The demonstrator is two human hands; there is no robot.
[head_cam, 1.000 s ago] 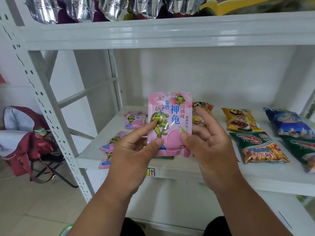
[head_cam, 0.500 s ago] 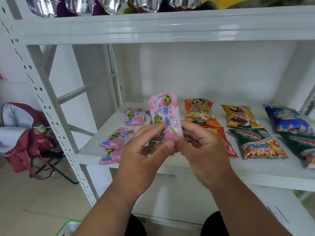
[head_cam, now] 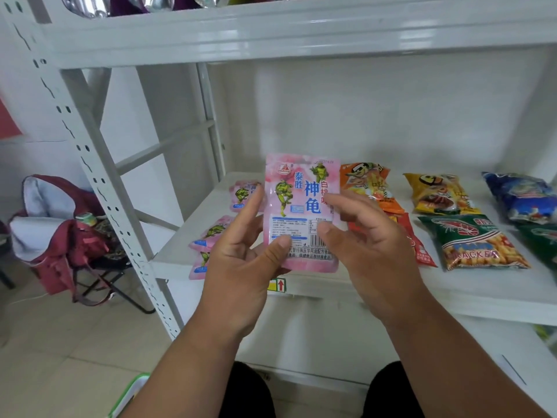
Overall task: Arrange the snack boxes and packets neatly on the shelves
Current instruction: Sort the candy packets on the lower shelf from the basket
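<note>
Pink packet (head_cam: 301, 212) upright, held in both hands' grip before shelf (head_cam: 391, 285).

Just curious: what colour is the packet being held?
Pink, with green turtle figures; head view.

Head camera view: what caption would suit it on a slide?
Both hands, left hand and right hand, hold a pink packet upright before the snack shelf.
</note>
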